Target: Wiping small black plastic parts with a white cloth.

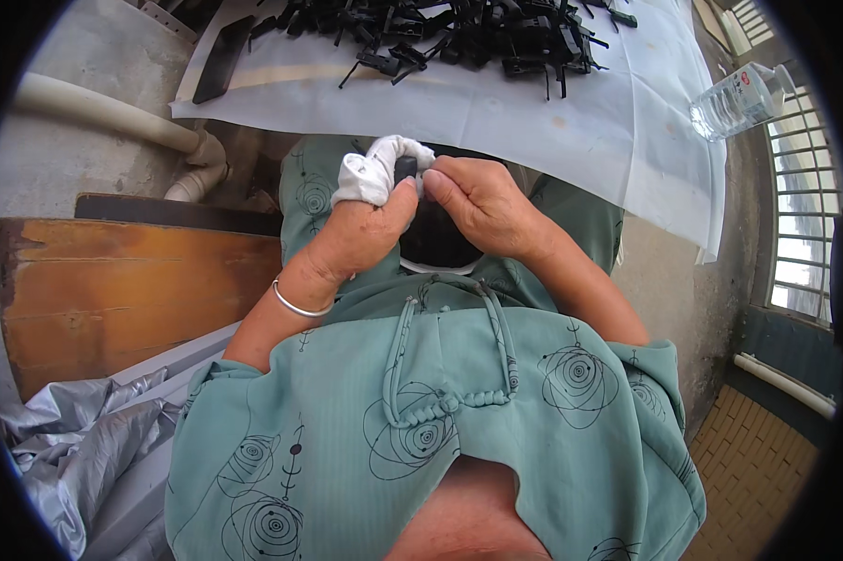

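Hands are met at chest height, just above the lap. A small black plastic part (pixel 406 168) is pinched between them: the left hand (pixel 358 234), its fingers bound in white cloth wrapping (pixel 376 168), is closed around it from one side, and the right hand (pixel 477 201) is clamped on it from the other. A thin silver bangle (pixel 298 305) is worn on the left wrist. Beyond the hands, a white sheet-covered surface (pixel 496 112) is seen, heaped along its far edge with a pile of matching black plastic pieces (pixel 459 33). A clear plastic water bottle with a red and white label band (pixel 741 98) is laid on its side at the sheet's right corner. A flat black strip (pixel 223 58) is set at the left corner. A worn orange wooden board (pixel 131 294) and crumpled silver-grey plastic sheeting (pixel 85 439) are seen at the left.
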`<state>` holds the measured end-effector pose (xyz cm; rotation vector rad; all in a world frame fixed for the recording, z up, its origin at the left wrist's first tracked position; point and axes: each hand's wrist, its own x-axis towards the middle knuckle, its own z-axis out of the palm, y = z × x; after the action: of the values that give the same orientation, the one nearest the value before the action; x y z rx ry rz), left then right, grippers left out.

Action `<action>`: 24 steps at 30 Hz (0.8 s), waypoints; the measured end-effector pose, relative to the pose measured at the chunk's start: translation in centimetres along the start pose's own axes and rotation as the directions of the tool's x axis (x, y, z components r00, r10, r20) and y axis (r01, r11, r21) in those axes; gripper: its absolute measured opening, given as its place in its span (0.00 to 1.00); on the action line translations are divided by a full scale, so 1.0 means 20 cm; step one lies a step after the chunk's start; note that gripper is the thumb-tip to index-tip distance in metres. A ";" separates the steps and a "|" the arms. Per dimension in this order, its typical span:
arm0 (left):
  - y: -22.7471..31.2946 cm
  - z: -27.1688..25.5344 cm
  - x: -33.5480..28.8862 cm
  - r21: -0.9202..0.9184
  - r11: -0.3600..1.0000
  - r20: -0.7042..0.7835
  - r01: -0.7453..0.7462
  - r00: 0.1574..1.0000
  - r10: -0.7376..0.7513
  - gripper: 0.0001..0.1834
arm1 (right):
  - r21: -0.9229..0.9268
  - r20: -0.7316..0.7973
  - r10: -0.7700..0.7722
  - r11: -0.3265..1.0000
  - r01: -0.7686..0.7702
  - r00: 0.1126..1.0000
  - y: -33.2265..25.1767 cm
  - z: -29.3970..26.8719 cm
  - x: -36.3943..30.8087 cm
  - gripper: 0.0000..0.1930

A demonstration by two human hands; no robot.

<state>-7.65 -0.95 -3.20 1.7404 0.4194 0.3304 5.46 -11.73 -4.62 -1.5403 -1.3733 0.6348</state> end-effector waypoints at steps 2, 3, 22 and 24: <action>0.00 0.01 0.03 0.255 0.954 -0.023 -0.155 0.986 0.167 0.12 | -0.007 -0.003 0.033 0.999 -0.033 0.999 -0.01 0.00 0.03 0.12; -0.01 0.02 0.02 0.248 0.959 -0.020 -0.139 0.989 0.148 0.12 | 0.005 -0.003 0.051 0.999 -0.051 0.999 0.00 0.01 0.04 0.12; -0.27 -0.24 0.02 0.546 0.834 0.029 0.081 0.993 -0.115 0.15 | -0.592 0.454 0.251 0.802 0.079 0.855 0.60 0.39 -0.06 0.13; -0.26 -0.23 0.03 0.484 0.864 0.023 0.136 0.985 -0.168 0.15 | -0.648 0.459 0.308 0.758 0.077 0.833 0.67 0.44 -0.06 0.13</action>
<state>-9.71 4.24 -7.26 2.1815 0.6281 0.0507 3.83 -9.26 -20.51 -2.1158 -2.1003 0.7622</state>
